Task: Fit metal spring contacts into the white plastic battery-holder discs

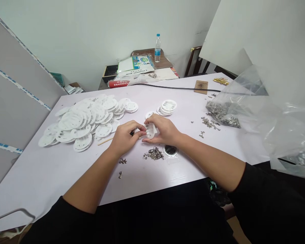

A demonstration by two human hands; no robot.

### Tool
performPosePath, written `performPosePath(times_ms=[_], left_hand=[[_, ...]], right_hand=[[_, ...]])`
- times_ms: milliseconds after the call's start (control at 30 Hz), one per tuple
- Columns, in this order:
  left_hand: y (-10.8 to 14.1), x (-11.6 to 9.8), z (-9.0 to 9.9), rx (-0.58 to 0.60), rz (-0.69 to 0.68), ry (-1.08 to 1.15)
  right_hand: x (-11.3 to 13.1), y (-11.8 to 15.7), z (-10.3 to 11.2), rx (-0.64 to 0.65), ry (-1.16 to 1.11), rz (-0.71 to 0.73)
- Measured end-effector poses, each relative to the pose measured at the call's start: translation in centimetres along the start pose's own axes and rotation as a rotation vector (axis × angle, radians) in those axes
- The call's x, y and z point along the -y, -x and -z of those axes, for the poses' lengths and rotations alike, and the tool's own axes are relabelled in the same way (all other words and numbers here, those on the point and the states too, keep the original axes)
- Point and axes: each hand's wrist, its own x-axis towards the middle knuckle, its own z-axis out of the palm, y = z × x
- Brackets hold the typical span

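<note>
My right hand [165, 130] and left hand [125, 137] both close their grip on one white disc [150, 130] at mid-desk. Bare desk [66, 176] runs to the near edge. One big disc heap [86, 120] lies left, one small stack [167, 106] behind, metal clips [154, 154] just below.

left hand [125, 137]: fingertips pinched at the edge of the white plastic disc [150, 130]
right hand [165, 130]: cupped over the disc, holding it just above the table [53, 176]
near hands: small pile of metal clips [154, 154], wooden stick [105, 141]
left: heap of white discs [88, 118]
right: clear bag of clips [246, 108]
</note>
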Motion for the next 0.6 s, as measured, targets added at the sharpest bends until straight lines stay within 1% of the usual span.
performPosePath(times_ms=[100,200,400,600], left_hand=[[0.07,0.00,0.11,0.009,-0.065,-0.031],[0.10,0.01,0.27,0.022,-0.093,-0.055],[0.11,0.08,0.48,0.055,-0.106,-0.077],[0.11,-0.06,0.44,0.050,-0.082,-0.078]], right_hand=[[0.04,0.04,0.01,0.002,0.012,-0.004],[0.02,0.04,0.11,0.002,0.018,0.007],[0.12,-0.06,0.25,0.023,0.025,-0.018],[0.15,0.00,0.21,0.001,0.031,0.014]])
